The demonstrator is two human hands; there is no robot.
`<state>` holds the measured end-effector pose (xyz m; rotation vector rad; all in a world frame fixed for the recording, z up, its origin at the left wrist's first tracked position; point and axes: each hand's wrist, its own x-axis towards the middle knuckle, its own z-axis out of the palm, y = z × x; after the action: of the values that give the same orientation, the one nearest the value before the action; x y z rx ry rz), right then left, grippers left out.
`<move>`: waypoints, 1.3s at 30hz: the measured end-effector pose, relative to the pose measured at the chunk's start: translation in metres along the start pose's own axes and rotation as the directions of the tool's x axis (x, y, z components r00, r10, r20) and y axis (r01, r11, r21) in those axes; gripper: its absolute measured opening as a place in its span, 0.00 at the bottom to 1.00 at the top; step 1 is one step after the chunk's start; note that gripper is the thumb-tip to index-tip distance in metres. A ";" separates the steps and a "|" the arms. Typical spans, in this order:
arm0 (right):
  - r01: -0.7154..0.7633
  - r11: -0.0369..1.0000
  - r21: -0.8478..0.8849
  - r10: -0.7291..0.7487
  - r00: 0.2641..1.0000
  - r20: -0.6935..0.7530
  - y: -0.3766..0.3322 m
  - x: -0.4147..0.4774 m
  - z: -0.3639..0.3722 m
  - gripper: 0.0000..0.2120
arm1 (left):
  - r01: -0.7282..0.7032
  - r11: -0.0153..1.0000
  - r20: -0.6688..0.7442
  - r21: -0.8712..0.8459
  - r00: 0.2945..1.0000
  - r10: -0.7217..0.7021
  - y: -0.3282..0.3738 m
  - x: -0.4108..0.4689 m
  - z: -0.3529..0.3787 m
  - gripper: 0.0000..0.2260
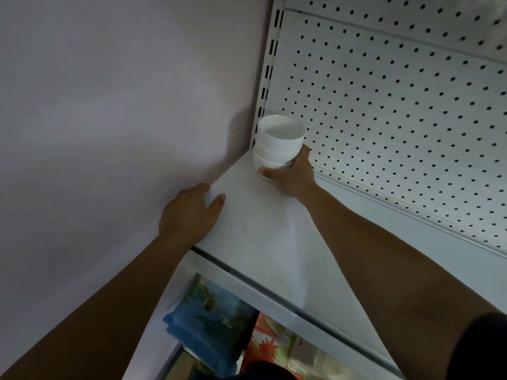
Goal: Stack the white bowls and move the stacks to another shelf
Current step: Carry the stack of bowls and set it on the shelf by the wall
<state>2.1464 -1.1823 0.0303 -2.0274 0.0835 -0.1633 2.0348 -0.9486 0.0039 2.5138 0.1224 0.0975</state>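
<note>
Both arms are bare and reach up and forward. The left arm comes in from the bottom left. The left hand [189,212] grips the side edge of the shelf [260,229]. Its thumb lies flat on top, and its fingers bend over the edge, mostly hidden. The right arm comes in from the bottom right, stretched almost straight. The right hand [290,174] holds the bowls [278,141] at the bottom one, thumb in front, fingers curled round the far side.
</note>
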 end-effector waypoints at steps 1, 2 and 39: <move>0.003 1.000 0.003 -0.003 1.000 -0.013 0.000 0.001 0.002 0.51 | 0.002 1.000 0.000 -0.006 1.000 -0.002 0.000 0.001 0.000 0.30; 0.005 1.000 0.005 -0.005 1.000 -0.023 0.000 0.003 0.004 0.51 | 0.004 1.000 -0.001 -0.011 1.000 -0.004 0.000 0.001 0.000 0.30; 0.036 0.850 -0.526 -0.011 0.999 0.050 -0.001 -0.186 -0.034 0.44 | -0.234 0.958 -0.084 -0.166 0.971 0.223 -0.002 -0.018 -0.009 0.23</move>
<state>1.9578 -1.1872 0.0314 -2.5846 0.0810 -0.1170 2.0162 -0.9437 0.0089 2.3400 -0.1467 0.2715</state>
